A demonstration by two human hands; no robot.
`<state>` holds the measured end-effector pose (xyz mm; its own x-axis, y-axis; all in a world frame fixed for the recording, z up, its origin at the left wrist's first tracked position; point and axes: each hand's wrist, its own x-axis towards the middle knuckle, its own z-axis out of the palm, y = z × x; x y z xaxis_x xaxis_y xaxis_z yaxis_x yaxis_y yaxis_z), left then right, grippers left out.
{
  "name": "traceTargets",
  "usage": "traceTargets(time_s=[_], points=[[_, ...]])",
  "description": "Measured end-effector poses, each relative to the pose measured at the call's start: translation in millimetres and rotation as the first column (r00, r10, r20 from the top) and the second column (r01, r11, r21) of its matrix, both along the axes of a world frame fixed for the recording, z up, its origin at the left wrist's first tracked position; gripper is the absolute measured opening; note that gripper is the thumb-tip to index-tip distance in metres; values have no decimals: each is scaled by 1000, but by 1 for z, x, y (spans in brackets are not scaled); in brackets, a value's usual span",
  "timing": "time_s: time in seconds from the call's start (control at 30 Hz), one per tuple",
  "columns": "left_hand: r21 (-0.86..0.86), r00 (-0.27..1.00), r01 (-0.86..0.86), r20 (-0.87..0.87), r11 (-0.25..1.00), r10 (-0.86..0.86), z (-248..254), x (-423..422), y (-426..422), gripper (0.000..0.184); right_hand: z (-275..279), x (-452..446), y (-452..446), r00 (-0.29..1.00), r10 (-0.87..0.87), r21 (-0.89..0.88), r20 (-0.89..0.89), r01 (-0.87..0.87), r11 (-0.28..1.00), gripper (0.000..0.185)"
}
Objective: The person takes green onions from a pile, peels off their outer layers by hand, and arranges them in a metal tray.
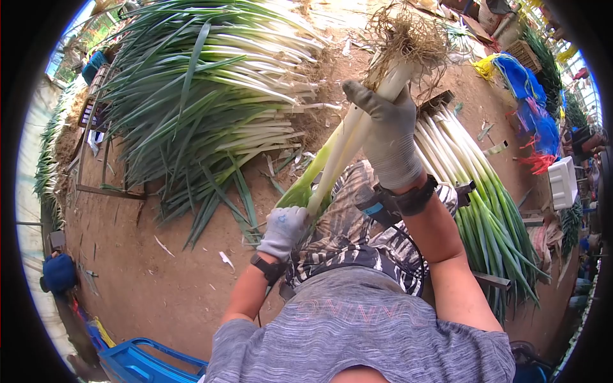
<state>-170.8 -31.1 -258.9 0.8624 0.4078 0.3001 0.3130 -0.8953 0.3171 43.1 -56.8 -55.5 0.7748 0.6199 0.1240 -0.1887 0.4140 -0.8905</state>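
My gloved right hand (391, 137) is wrapped around the white shanks of a few large green onions (345, 143), just below their tangled brown roots (408, 45). Lower down, my gloved left hand (284, 231) makes a fist around the green part of the same stalks, over my lap. One outer layer looks parted from the shanks there. To the right of my leg, a row of green onions (463, 172) with clean white shanks lies on a metal stand (491, 279).
A big heap of green onions (204, 96) with roots covers the ground at the front left, beside a metal frame (105, 190). Peeled scraps (227, 260) lie on the dirt floor. Blue netting (533, 108) and a white container (562, 183) are on the right; a blue chair (143, 360) stands behind left.
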Motion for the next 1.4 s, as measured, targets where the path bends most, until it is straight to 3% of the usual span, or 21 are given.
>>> traceTargets(time_s=[0.07,0.17,0.2,0.27,0.3,0.33,0.4,0.43,0.47,0.5,0.53,0.57,0.63,0.73,0.77,0.87,0.97,1.07,1.17,1.37,1.4], points=[[-218,879,-156,-476,963,35,-27,-35,-2,12,-7,2,3,999,-48,-3,-15,48,999,15],[-211,491,-373,-871,903,0,-143,-116,0,30,-7,10,-4,1000,14,-106,14,-12,994,14],[-195,302,-517,-953,833,-36,-140,-133,-4,36,-7,12,-5,999,29,-131,15,-26,991,14],[-210,147,-587,-977,782,-152,-175,-183,-14,51,-6,10,-5,999,28,-81,-17,-29,996,15],[-256,138,-555,-967,792,-215,-194,-205,-21,53,-6,6,-1,999,15,-6,-51,-16,1000,15],[-300,111,-538,-952,788,-287,-171,-199,-22,54,-5,4,1,996,8,66,-87,-3,998,16],[-347,211,-578,-938,739,-275,-122,-162,-19,53,-2,6,-4,999,46,-93,-2,-46,995,19],[-488,442,-560,-859,669,-256,-85,-136,-12,51,-1,8,-5,997,73,-170,37,-66,983,20],[-618,648,-503,-732,604,-210,-55,-111,-7,49,-3,8,-3,995,98,-142,31,-93,986,20],[-771,897,-341,-439,538,-60,-44,-96,-8,39,-6,9,-1,992,121,-112,28,-117,987,21],[-870,967,-241,-253,431,31,-22,-71,-7,37,-6,10,2,990,141,-81,28,-139,987,21],[-937,988,-108,-64,332,141,-7,-47,-5,35,-2,8,0,979,156,-144,133,-137,980,22],[-821,976,69,174,567,133,-16,-15,-1,37,10,3,-7,921,196,-269,337,-105,957,24],[-851,959,111,228,513,171,-16,14,-8,44,4,13,-5,905,383,38,187,-396,917,29],[-697,952,99,273,711,135,-15,14,-8,43,-2,20,-3,877,430,40,214,-447,893,30],[-878,990,38,99,476,103,-25,14,-4,37,-11,34,-2,802,540,61,255,-571,819,32],[-772,999,-11,19,636,41,-17,14,-7,32,-4,30,1,775,585,127,240,-622,773,32],[-809,996,-84,-74,581,41,13,12,-7,31,-2,29,2,780,583,153,227,-620,769,32],[-914,1000,-19,-20,406,2,11,6,-4,27,-4,35,3,793,561,126,238,-598,792,31],[-868,989,-41,36,494,146,-27,-4,-11,25,-17,49,1,827,514,84,228,-543,836,30],[-903,978,-46,47,428,204,-31,-5,-13,25,-18,50,1,834,507,76,216,-532,843,29]])
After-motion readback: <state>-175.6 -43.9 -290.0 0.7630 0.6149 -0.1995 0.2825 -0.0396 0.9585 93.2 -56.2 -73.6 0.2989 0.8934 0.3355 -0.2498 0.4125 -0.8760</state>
